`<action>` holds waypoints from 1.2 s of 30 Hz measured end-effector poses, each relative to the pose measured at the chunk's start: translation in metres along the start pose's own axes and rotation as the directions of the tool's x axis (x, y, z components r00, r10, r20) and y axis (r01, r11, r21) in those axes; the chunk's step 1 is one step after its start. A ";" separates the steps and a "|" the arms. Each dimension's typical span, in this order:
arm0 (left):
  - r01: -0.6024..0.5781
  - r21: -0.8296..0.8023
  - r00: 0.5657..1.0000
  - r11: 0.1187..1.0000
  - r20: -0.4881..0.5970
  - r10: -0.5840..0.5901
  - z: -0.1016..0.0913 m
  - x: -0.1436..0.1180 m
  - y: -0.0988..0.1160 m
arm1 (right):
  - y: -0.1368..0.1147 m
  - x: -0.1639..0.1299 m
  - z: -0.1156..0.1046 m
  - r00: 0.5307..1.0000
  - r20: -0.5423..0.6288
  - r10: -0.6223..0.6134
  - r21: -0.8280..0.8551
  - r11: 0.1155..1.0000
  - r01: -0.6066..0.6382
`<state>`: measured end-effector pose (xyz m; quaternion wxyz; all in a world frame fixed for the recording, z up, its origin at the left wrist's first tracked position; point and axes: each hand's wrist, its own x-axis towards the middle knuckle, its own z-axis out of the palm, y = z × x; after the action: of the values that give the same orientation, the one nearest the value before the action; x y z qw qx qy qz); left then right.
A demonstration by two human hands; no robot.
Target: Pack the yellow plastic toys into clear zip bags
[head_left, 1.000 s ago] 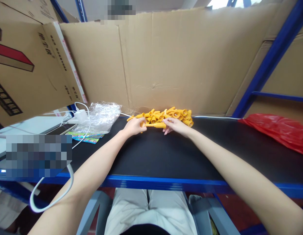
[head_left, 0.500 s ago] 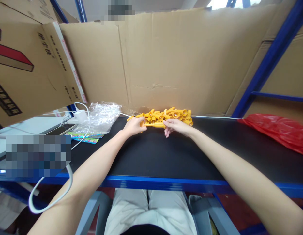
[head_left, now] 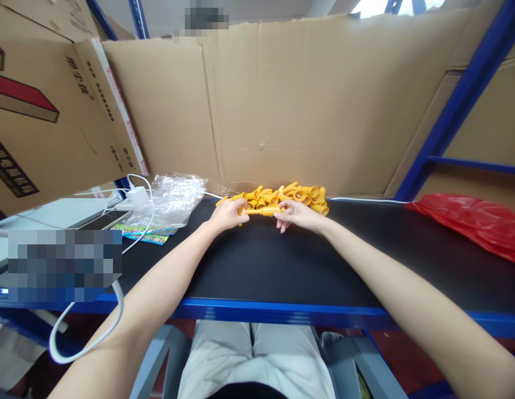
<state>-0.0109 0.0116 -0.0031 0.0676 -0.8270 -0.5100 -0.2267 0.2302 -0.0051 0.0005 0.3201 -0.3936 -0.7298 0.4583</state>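
Observation:
A slim yellow plastic piece [head_left: 268, 211] lies crosswise between my hands, with a narrow ribbed part to the left and a thicker barrel to the right. My left hand [head_left: 228, 215] is closed on its left end, thumb and fingers pinching it. The right end sits in the fingertips of my right hand [head_left: 299, 215], whose lower fingers curl loosely beneath. Just behind both hands spreads a pile of yellow funnel-ended plastic pieces [head_left: 299, 195], several with their round openings facing me. My fingers cover both ends of the held piece.
A cardboard wall [head_left: 315, 111] stands behind the black tabletop [head_left: 282, 266], which has a blue front edge. To the left are a clear plastic bag [head_left: 178, 194], a white charger [head_left: 137, 197] with cables, and a blurred-out patch. A red plastic bag [head_left: 469, 221] lies at right.
My right hand's fingers have shifted slightly on the right end of the yellow piece. The left hand and the pile look nearly the same.

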 end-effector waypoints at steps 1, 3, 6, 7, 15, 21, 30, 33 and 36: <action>-0.002 0.002 1.000 1.000 -0.004 0.002 0.000 0.000 0.000 | -0.001 0.000 0.001 1.000 -0.001 0.007 -0.011 1.000 -0.007; 0.001 0.005 1.000 1.000 -0.011 -0.001 -0.001 -0.001 0.001 | -0.004 -0.001 0.003 0.999 -0.006 0.039 -0.030 0.999 -0.040; 0.004 0.012 1.000 1.000 -0.007 -0.004 -0.001 -0.001 0.003 | -0.007 -0.002 0.006 0.994 -0.025 0.103 -0.041 0.994 -0.104; 0.005 0.015 1.000 1.000 -0.003 -0.005 -0.001 -0.001 0.004 | -0.007 -0.001 0.006 0.992 -0.036 0.117 -0.041 0.992 -0.119; -0.012 0.026 1.000 1.000 -0.009 0.012 -0.002 -0.002 0.005 | -0.001 0.002 0.007 0.982 -0.088 0.165 -0.040 0.985 -0.169; 0.004 0.035 1.000 0.999 -0.001 -0.004 -0.003 -0.002 0.006 | -0.007 0.002 0.010 0.973 -0.121 0.195 -0.094 0.974 -0.207; 0.038 0.063 0.999 0.997 -0.011 -0.038 -0.002 -0.001 0.002 | 0.009 0.007 -0.001 0.995 -0.100 -0.026 -0.161 0.987 0.010; 0.036 0.058 0.999 0.998 0.001 -0.036 -0.002 -0.001 0.002 | 0.011 0.008 -0.002 0.994 -0.099 -0.044 -0.152 0.988 0.028; 0.043 0.044 0.999 0.998 0.017 -0.044 -0.002 -0.001 0.002 | 0.010 0.008 -0.002 0.995 -0.088 -0.047 -0.161 0.986 0.032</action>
<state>-0.0100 0.0089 -0.0016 0.0762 -0.8161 -0.5332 -0.2094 0.2308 0.0049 -0.0077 0.3296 -0.4238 -0.7565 0.3735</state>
